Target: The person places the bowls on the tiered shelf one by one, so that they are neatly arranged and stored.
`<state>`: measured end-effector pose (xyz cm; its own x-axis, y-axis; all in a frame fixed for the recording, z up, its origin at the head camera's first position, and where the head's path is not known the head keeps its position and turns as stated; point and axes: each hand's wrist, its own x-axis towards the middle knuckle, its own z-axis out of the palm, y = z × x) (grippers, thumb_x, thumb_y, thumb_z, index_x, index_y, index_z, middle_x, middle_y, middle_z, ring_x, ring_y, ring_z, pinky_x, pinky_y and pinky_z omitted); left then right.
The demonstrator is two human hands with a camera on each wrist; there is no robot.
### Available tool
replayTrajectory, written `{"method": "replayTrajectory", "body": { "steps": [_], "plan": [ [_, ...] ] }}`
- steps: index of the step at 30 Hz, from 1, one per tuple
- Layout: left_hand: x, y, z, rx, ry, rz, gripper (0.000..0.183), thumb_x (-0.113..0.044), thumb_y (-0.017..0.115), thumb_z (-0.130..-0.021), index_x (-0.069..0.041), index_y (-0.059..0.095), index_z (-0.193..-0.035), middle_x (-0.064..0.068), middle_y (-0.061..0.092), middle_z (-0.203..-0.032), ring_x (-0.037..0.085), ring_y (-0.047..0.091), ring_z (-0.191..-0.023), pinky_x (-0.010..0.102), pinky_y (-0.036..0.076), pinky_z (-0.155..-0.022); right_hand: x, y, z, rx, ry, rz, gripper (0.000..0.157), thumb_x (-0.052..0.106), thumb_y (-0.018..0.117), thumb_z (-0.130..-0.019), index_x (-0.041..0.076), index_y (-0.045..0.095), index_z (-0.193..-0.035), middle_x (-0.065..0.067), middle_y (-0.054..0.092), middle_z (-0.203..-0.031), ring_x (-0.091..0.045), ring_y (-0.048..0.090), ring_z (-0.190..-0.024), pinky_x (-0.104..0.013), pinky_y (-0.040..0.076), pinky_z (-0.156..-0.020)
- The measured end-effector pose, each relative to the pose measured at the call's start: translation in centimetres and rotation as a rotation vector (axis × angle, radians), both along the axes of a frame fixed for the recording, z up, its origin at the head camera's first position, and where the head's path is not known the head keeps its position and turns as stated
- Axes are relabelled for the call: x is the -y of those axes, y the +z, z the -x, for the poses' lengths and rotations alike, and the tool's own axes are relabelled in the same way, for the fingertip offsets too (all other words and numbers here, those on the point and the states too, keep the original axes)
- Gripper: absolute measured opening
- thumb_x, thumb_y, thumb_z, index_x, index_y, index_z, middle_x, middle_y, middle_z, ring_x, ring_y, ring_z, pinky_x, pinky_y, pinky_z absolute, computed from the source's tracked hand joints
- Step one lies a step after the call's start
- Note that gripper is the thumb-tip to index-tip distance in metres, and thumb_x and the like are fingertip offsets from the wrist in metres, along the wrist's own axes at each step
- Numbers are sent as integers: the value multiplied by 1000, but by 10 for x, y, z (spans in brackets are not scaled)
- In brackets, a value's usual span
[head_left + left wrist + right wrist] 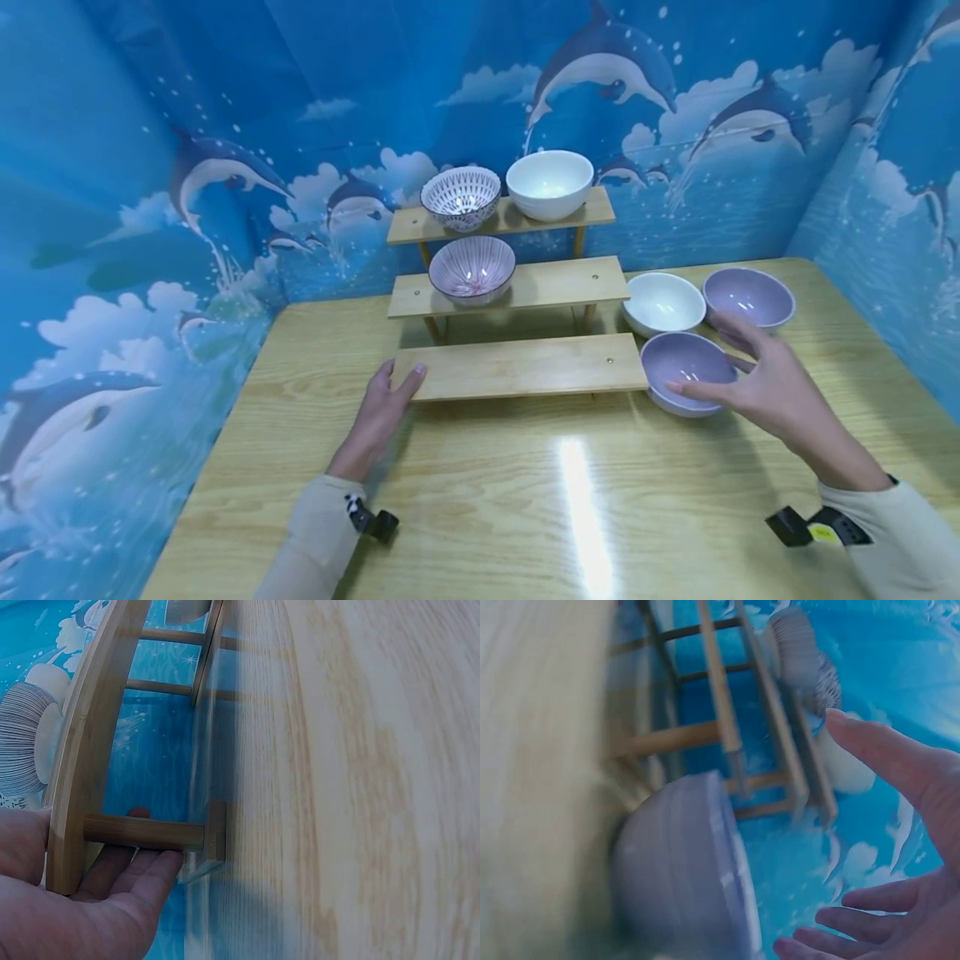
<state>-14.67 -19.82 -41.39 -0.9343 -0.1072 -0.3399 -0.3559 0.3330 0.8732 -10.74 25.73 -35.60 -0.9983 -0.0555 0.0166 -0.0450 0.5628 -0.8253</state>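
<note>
My left hand (378,410) grips the left end of the lowest board of a three-tier wooden shelf stand (517,368). In the left wrist view its fingers (150,881) reach under the board beside a round dowel. My right hand (776,383) hovers over the right side of the nearer purple bowl (678,358), thumb and fingers spread apart. The right wrist view shows that bowl (679,870) blurred, with the hand's fingers (870,922) off its rim. Just behind it stand a white bowl (663,304) and another purple bowl (753,296).
On the top tier sit a patterned bowl (461,198) and a large white bowl (550,185). A striped purple bowl (472,271) stands on the middle tier. A dolphin-print backdrop (360,100) rises behind the wooden table (480,500).
</note>
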Motion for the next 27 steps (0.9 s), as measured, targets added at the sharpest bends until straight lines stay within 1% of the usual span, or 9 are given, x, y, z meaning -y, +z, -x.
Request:
{"method": "replayTrajectory", "body": {
  "steps": [3,5,8,12,15,17,21,23,27],
  "plan": [
    [-1,0,1,2,8,6,101,-64,56,-96,-8,7,-163,18,7,-168,37,11,-154,55,16,-124,-7,-13,-4,-7,-25,-16,112,29,91,-77,6,21,-162,-30,28,-159,-55,34,-139,-69,39,-102],
    [-1,1,1,5,14,4,100,-64,56,-95,-8,7,-163,17,9,-168,36,12,-153,55,17,-124,-12,-22,-6,-12,-35,-23,112,28,92,-76,5,22,-161,-34,24,-159,-59,31,-138,-71,39,-101],
    [-1,0,2,4,15,4,101,-64,57,-95,-8,7,-163,18,10,-168,37,14,-153,55,18,-123,-16,-32,-8,10,-51,-44,116,28,91,-76,1,17,-161,-38,21,-158,-63,32,-135,-71,39,-101],
    [0,0,1,2,14,4,101,-65,56,-95,-8,7,-163,18,9,-168,38,15,-153,55,18,-123,-18,-43,-8,63,-66,-54,120,29,91,-77,-6,9,-159,-40,19,-157,-66,38,-128,-62,44,-98],
    [0,0,0,0,7,8,102,-65,56,-95,-7,7,-163,18,7,-168,38,13,-153,56,17,-123,-18,-48,-8,86,-70,-41,123,30,91,-77,-6,6,-159,-36,16,-160,-65,39,-128,-59,45,-98],
    [0,0,0,-1,5,8,102,-65,55,-95,-7,6,-163,18,6,-169,38,12,-153,56,16,-123,-17,-51,-7,97,-72,-32,125,30,91,-77,-5,3,-159,-34,12,-162,-65,37,-130,-61,44,-99],
    [1,0,0,-5,9,0,102,-65,56,-95,-7,7,-163,19,7,-168,38,12,-153,55,16,-124,-14,-55,-6,87,-82,-55,128,33,92,-75,-5,3,-160,-34,13,-162,-65,33,-132,-71,41,-100],
    [1,-1,0,-6,10,-5,102,-65,56,-95,-7,7,-163,19,7,-168,38,13,-153,55,16,-124,-12,-57,-5,73,-91,-59,129,33,93,-73,-5,5,-159,-37,17,-160,-65,33,-132,-74,39,-99],
    [0,0,-1,-8,8,-7,103,-65,57,-95,-7,6,-163,20,7,-168,39,13,-153,56,17,-123,-8,-61,-4,49,-115,-61,130,34,94,-71,-6,7,-159,-41,25,-154,-61,36,-131,-74,39,-99]
  ]
}}
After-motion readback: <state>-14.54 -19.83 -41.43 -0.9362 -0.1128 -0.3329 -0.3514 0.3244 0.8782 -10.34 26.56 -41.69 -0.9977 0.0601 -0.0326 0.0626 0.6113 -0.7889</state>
